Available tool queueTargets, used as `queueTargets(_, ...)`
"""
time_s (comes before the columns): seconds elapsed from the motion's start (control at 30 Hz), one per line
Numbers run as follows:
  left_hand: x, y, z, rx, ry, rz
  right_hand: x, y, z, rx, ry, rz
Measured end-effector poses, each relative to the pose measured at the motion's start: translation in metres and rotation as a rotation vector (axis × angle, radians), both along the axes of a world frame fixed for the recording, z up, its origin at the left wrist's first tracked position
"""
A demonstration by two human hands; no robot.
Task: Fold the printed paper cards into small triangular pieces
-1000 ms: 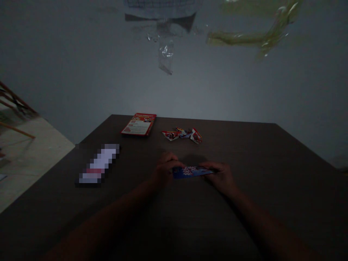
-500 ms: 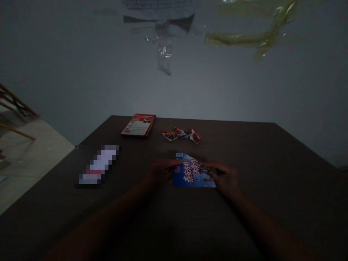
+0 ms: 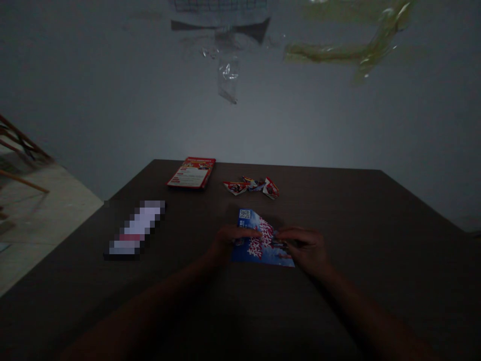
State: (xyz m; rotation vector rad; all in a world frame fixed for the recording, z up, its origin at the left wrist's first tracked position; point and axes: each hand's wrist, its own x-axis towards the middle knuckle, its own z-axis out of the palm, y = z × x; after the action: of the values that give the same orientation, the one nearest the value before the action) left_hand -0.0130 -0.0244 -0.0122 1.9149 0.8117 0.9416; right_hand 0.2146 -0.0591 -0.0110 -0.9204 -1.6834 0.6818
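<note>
A blue printed flyer (image 3: 265,250) with white and red lettering and a QR code at its far left corner is held over the middle of the table. My left hand (image 3: 225,243) grips its left side, the thumb lying across the printed face. On the opposite side, my right hand (image 3: 308,246) pinches the right edge between thumb and fingers. The flyer's upper right edge slants, as if folded or bent. Beyond the hands lie crumpled or folded red-and-white papers (image 3: 251,186).
At the back left of the dark table (image 3: 356,205) is a stack of red-and-white leaflets (image 3: 191,174). A phone (image 3: 137,228) with a blurred, lit screen lies on the left. Behind the table stands a wall (image 3: 150,100) with strips of tape on it.
The flyer has tilted and shifted slightly left and nearer, showing more of its QR code. My left thumb reaches farther across it, and my hands are closer together.
</note>
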Motion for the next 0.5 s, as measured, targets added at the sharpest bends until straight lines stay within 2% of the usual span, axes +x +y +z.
queueTargets(0.13,-0.001,-0.002,-0.001,0.085,-0.017,-0.026,-0.001,-0.001,0.004,-0.003,0.034,0.048)
queueTargets(0.3,0.004,-0.007,0.006,0.168,0.048,0.029,-0.004,-0.002,0.005,-0.049,0.036,0.027)
queueTargets(0.4,0.008,-0.008,0.005,0.184,0.008,0.177,-0.008,-0.003,0.004,-0.087,0.049,-0.029)
queueTargets(0.5,0.01,-0.009,0.002,0.172,-0.01,0.244,-0.012,-0.003,0.002,-0.113,0.071,-0.091)
